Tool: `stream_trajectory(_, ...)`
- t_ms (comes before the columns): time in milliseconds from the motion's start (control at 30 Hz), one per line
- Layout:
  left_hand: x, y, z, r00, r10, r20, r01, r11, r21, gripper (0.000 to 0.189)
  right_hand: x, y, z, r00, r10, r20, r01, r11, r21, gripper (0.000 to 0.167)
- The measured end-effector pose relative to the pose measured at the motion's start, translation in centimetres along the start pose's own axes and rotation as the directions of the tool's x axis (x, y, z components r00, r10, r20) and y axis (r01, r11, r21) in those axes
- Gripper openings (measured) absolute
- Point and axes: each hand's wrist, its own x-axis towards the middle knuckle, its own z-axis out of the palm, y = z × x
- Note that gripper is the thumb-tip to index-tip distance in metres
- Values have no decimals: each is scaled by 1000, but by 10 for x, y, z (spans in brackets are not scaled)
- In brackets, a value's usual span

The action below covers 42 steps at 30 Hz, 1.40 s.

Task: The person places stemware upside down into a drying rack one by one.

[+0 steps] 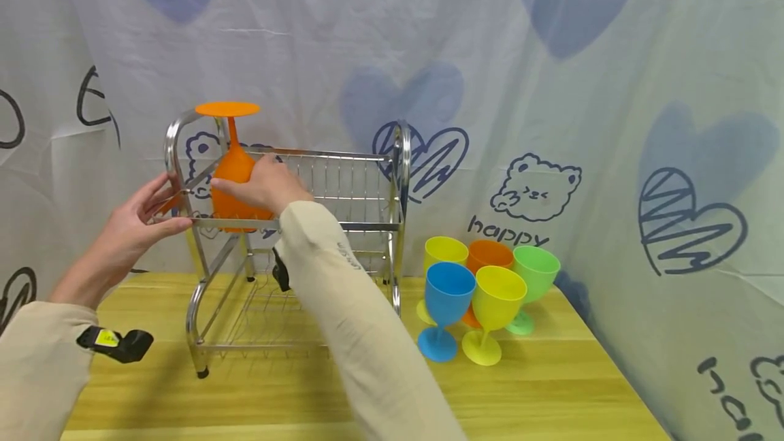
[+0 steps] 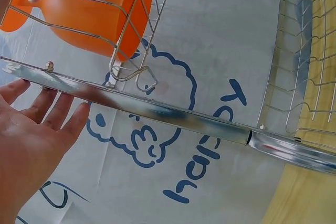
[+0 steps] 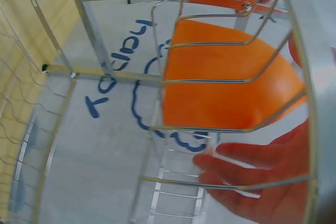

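An orange plastic goblet [image 1: 235, 172] stands upside down in the upper tier of a metal dish rack [image 1: 333, 226], at its left end, base up. My right hand [image 1: 269, 184] holds the goblet's bowl, thumb on the near side and fingers round the far side. In the right wrist view the fingers [image 3: 236, 158] show beside the bowl, behind the wires. My left hand [image 1: 137, 213] holds the rack's left side frame, its thumb near the front bar. The left wrist view shows those fingertips [image 2: 63, 111] against the metal tube [image 2: 157, 109].
Right of the rack stand several upright goblets: a blue one [image 1: 450, 291], a front yellow one [image 1: 499, 298], a green one [image 1: 535, 271], a rear yellow one [image 1: 446, 250] and an orange one [image 1: 490, 255]. They stand on a wooden table [image 1: 520, 400]. A printed curtain [image 1: 318, 53] hangs behind.
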Motion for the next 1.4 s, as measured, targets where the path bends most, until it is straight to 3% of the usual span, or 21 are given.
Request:
stream_trajectory(100,-1,0,3,1000,8,-8,-8,1000,3,78,-2,0,-4,1000,19,-4,-19,996,-86,94)
stream_trajectory(200,-3,-1,7,998,37,-49,-34,998,58,78,-4,1,-11,1000,3,-28,-7,993,-120,88)
stream_trajectory(300,-6,-3,12,985,106,-133,-91,990,108,78,-9,4,-20,997,-43,-69,33,990,-137,78)
stream_trajectory(500,-13,-3,27,922,215,-321,-173,973,155,78,-31,14,-36,967,-185,-177,135,955,-264,63)
stream_trajectory(667,-17,3,37,851,242,-466,-194,970,149,66,-63,28,-48,926,-283,-249,193,924,-330,60)
stream_trajectory(767,-24,9,41,816,241,-525,-197,971,139,62,-83,45,-55,875,-362,-321,261,912,-317,57)
stream_trajectory(867,-32,16,46,791,259,-554,-205,966,158,61,-101,66,-59,798,-441,-411,330,890,-316,52)
stream_trajectory(1000,-44,19,53,786,250,-566,-173,967,187,59,-121,98,-62,691,-505,-517,397,863,-313,47)
stream_trajectory(1067,-51,19,56,790,218,-573,-140,974,176,58,-130,116,-63,662,-504,-555,419,863,-284,46)
stream_trajectory(1133,-56,18,59,795,177,-581,-107,982,153,57,-139,135,-65,647,-487,-587,428,869,-250,46)
stream_trajectory(1167,-59,17,61,796,160,-583,-96,986,140,57,-143,144,-66,650,-468,-598,427,876,-222,45)
stream_trajectory(1267,-64,15,68,807,124,-577,-86,992,93,56,-153,175,-69,701,-373,-607,375,918,-131,46)
stream_trajectory(1400,-70,12,80,831,108,-545,-178,981,-78,57,-163,219,-71,807,-200,-555,263,964,35,48)
